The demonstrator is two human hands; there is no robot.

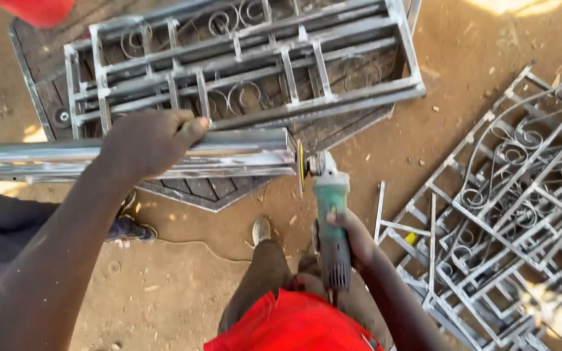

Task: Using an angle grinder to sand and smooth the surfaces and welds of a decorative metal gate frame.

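Long shiny steel tube (pixel 131 156) lies horizontal across centre-left of frame, cut end at mid-frame, above the brown dirt floor (pixel 183 286). Left hand (pixel 147 140) lies over it from above, grip pressed onto the tube, arm running in from lower left. Right hand (pixel 352 237) is wrapped tight round green-and-grey angle grinder (pixel 330 214), disc (pixel 301 166) right at tube end. Step looks like grinding/dressing the end; judging by this, disc needs steady contact w/ tube pinned firm. Scrolled grey steel window grilles (pixel 242 58) at top & right.

Bare arms, red shirt (pixel 294 325), brown trousers (pixel 265 273), grey shoe (pixel 261 229)
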